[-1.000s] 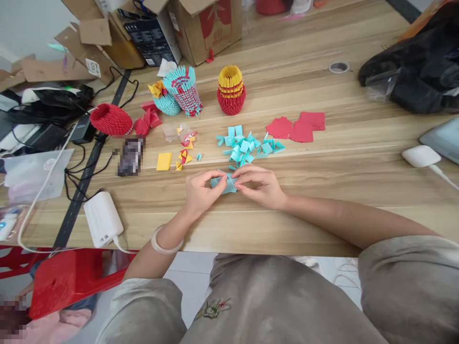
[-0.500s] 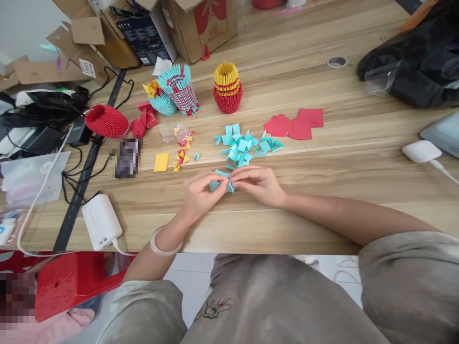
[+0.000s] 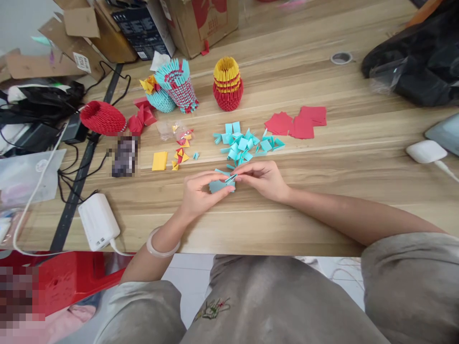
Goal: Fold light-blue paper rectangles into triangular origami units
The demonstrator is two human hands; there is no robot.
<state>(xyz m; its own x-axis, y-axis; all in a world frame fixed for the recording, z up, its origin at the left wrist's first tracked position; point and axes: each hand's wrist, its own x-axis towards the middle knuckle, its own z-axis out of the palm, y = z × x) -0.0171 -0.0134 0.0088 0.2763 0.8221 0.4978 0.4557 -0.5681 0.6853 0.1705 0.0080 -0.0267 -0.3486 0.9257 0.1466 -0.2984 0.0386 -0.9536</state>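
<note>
A small piece of folded turquoise paper [image 3: 231, 178] is held above the table between my two hands. My right hand [image 3: 264, 181] pinches its right end with thumb and forefinger. At its left end, my left hand [image 3: 199, 190] has the forefinger along the paper and the thumb just below. Under my fingers lie flat turquoise paper sheets [image 3: 217, 186], partly covered by my left hand. Just beyond my hands is a loose pile of folded turquoise paper pieces [image 3: 241, 147].
Red paper sheets [image 3: 301, 125] lie right of the pile, and a yellow paper stack [image 3: 159, 161] lies left. Behind stand a red-and-yellow paper vase [image 3: 228, 86] and a turquoise-and-red one [image 3: 179, 88]. A white power bank [image 3: 98, 222] with a cable sits near the front edge.
The folded paper has turned so that its layered edge shows, and my left thumb has moved slightly away from the forefinger. The camera view has shifted a little.
</note>
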